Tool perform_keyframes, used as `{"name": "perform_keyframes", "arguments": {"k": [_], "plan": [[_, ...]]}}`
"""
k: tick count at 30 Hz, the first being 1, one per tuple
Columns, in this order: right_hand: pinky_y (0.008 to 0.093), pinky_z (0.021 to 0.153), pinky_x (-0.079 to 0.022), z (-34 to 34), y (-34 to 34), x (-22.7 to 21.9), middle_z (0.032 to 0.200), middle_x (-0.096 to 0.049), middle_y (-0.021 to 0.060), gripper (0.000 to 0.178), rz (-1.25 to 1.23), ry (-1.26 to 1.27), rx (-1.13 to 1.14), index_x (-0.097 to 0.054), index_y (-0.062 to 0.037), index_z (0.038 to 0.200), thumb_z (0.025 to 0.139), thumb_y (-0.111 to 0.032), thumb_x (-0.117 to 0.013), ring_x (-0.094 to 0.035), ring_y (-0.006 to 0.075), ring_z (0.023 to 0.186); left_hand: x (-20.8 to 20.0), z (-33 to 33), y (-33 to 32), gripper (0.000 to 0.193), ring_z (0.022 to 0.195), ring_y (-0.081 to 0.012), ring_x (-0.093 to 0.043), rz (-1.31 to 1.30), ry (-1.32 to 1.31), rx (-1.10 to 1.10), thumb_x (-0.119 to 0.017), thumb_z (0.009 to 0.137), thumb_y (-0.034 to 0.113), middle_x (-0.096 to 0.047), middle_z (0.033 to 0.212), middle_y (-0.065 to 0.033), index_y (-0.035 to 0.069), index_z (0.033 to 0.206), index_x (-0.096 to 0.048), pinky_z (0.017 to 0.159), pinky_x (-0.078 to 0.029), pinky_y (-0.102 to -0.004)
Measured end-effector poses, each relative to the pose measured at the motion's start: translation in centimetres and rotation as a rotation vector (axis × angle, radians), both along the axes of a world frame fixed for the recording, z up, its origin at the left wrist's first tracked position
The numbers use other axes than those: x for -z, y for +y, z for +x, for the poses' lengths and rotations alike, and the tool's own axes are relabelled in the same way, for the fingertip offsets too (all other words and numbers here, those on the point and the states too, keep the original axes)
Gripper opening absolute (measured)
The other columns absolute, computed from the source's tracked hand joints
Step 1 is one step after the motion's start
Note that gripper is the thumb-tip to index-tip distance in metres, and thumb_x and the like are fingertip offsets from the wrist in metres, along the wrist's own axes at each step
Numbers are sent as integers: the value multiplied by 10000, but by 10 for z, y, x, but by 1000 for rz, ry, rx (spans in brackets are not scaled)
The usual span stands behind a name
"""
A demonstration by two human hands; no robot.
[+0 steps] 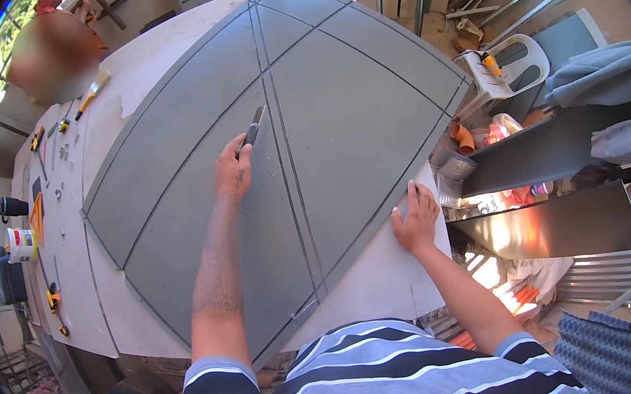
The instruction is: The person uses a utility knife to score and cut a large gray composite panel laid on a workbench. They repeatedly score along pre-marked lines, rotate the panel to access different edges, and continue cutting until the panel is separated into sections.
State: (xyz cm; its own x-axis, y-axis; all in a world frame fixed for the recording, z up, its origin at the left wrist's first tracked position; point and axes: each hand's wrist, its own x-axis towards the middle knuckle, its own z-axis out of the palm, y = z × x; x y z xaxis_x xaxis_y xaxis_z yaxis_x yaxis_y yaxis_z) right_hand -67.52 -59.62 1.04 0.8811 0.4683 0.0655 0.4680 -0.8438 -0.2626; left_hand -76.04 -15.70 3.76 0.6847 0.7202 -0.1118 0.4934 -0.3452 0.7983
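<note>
A large grey sheet panel [353, 121] lies across the white work table [389, 282], scored with long dark straight lines that cross near its corners. My left hand [233, 166] is closed around a utility knife [254, 126] with a dark handle and a pale metal blade, tilted up and away from me. That knife is over the panel's middle, just left of a pair of parallel lines; small pale bits lie beside these lines. My right hand [416, 220] rests flat at the panel's near right edge, fingers apart, holding nothing.
Along the table's left side lie a paintbrush [92, 92], an orange set square [37, 217] and several small tools. A white tub [20, 244] and a black cup [13, 206] stand there. Right of the table are a white plastic chair [522, 53] and dark sheets [571, 225].
</note>
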Motion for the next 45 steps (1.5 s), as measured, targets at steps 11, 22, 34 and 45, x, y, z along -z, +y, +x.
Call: {"name": "perform_keyframes", "arguments": {"k": [11,22,34,45], "plan": [[549,1224,-257,8,10,0,1581,-402,193,832,32,-11,-15,-370,-5,1629,932,-357,-659,-328,383,1525,38,61,36,429,1044,-209,-728,-47,7,41,-669,1051,246,-794,1187,-154,85,1449,-686,973,-537,-330],[536,1246,-230,10,14,-2,1605,-366,187,858,-19,53,1,-350,0,1639,928,-366,-662,-284,368,1555,18,39,19,403,1120,-278,-743,38,40,80,-653,1061,243,-786,1228,-165,103,1437,-694,980,-545,-359],[541,1240,-242,12,14,-2,1581,-400,194,847,38,42,1,-378,2,1623,909,-338,-682,-312,377,1541,-1,32,9,441,1166,-319,-721,-16,-50,-69,-620,1081,273,-758,1308,-159,114,1490,-650,1044,-530,-412],[543,1233,-251,10,12,-2,1586,-399,185,858,67,8,-26,-371,-10,1628,899,-334,-688,-318,377,1538,32,57,20,437,1115,-276,-739,-47,27,13,-642,1053,244,-782,1246,-150,112,1468,-675,1007,-541,-377]]}}
